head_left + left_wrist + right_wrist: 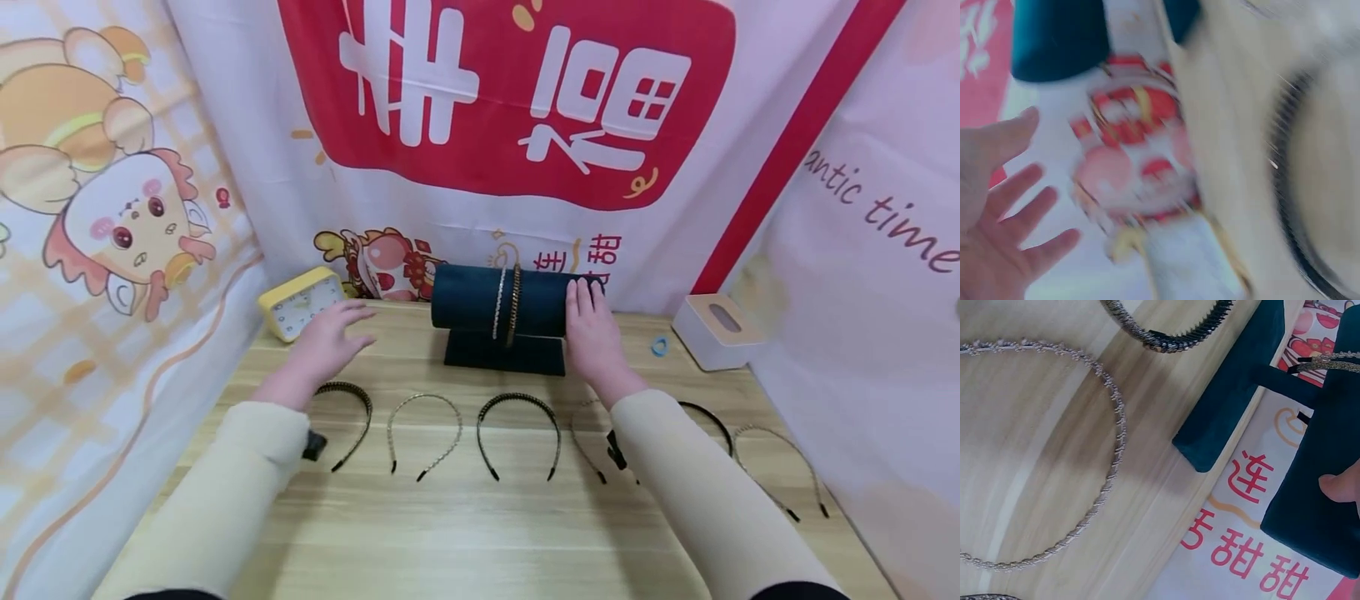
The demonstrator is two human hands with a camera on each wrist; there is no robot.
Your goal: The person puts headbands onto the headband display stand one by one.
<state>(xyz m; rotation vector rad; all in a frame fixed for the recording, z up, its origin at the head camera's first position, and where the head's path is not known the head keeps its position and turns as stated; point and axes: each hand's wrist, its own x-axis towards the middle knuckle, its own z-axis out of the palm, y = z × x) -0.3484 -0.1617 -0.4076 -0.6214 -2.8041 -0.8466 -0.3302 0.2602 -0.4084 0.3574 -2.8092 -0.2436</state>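
Observation:
A dark teal display stand has a thick horizontal roll on a flat base. Two headbands hang round its roll: a thin silvery one and a gold-brown one. My right hand holds the roll's right end, fingers over the top; the right wrist view shows its thumb against the roll. To the left of the stand, my left hand is in the air with fingers spread, touching nothing. Below it lies a dark braided headband.
Along the wooden table lie more headbands, among them a thin pale one, a dark studded one and, partly behind my right sleeve, a black one. A yellow clock, a tissue box and a small blue ring stand farther back.

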